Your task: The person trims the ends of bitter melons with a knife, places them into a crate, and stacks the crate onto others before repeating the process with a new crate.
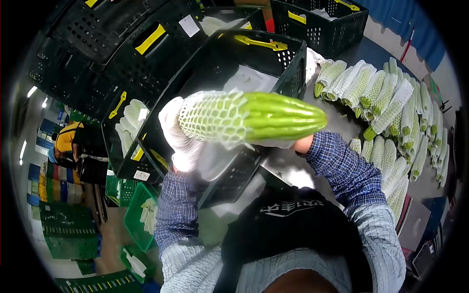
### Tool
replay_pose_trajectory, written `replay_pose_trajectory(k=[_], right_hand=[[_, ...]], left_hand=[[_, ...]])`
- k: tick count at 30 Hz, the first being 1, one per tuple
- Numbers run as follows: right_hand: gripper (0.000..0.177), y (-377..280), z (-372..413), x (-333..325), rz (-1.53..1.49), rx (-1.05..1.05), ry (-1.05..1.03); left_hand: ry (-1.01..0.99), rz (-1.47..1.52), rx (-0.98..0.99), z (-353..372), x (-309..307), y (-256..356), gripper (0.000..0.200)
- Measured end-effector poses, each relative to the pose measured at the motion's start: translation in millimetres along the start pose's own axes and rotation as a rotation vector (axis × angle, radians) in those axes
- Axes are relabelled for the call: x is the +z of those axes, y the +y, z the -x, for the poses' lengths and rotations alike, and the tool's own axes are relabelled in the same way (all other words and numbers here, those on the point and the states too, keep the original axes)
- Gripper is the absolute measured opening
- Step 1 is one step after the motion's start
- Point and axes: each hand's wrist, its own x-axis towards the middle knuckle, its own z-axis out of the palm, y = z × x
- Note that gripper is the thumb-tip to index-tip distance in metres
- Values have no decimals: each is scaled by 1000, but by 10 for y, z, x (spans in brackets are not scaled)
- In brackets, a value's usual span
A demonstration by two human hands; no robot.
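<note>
A green bitter melon (pixel 286 116) lies level in front of me, one end bare and the other inside a white foam net sleeve (pixel 212 117). My left hand (pixel 178 134), in a white glove, is closed round the sleeved end. The melon hides most of my right hand (pixel 276 143); a strip of white glove and the wrist show just below the bare part, and its fingers are out of sight. Behind the melon stands a dark crate (pixel 195 73) with a yellow handle and a white sheet (pixel 249 78) inside.
Many net-sleeved bitter melons (pixel 376 90) lie in rows on the metal table at right. More dark crates (pixel 317 27) surround the open one. Green baskets (pixel 139 215) stand low at left, and a person in a yellow top (pixel 68 139) bends over farther off.
</note>
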Motion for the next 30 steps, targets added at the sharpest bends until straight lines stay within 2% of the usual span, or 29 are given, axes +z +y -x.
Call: replay_pose_trajectory(k=[1,4,6,7,10,13,14,15,16,17,18,19,21,23,25,26,28,30], right_hand=[[28,29,17,35,10,0,8],[24,98,25,183,62,-11,20],[21,138,13,260,124,-24,20],[20,139,-2,285,154,-31,17],[17,6,-83,224,201,-47,-42],[14,-214,-221,58,236,-55,-144],[13,-250,-253,59,252,-58,-176],[15,-278,-286,87,279,-102,-92],[21,-309,-327,65,338,-180,-113],[24,-367,-373,21,306,-163,-113],[27,-417,-425,-25,274,-143,-116],[27,-432,-467,-50,247,-146,-19],[28,-453,-534,-103,190,-146,168],[28,-441,-698,-271,149,-161,300],[26,-335,-917,-369,108,-186,427],[24,-297,-1030,-413,81,-204,500],[13,-295,-1163,-536,8,42,462],[22,-283,-1206,-657,-161,252,427]], left_hand=[[22,192,-83,13,4,75,37],[-24,-429,362,-27,88,87,34],[-52,-302,303,-26,108,118,37],[-55,-456,364,-32,65,60,39],[-60,-365,191,-38,-48,-17,36],[230,50,-253,-98,-20,-210,37],[249,143,-392,-109,-33,-186,41],[161,197,-526,-127,-51,-126,45],[53,260,-659,-174,-70,-92,49],[-30,312,-747,-187,-86,-66,53],[-121,587,-707,-176,-82,-3,49],[-224,859,-695,-195,-28,128,45],[-220,518,-391,-98,350,504,32],[-130,234,-352,-11,247,508,55],[-261,300,-405,-176,330,636,65],[-230,286,-430,-139,285,615,66],[-197,370,-437,-108,228,532,71],[-184,460,-494,-120,226,546,82]])
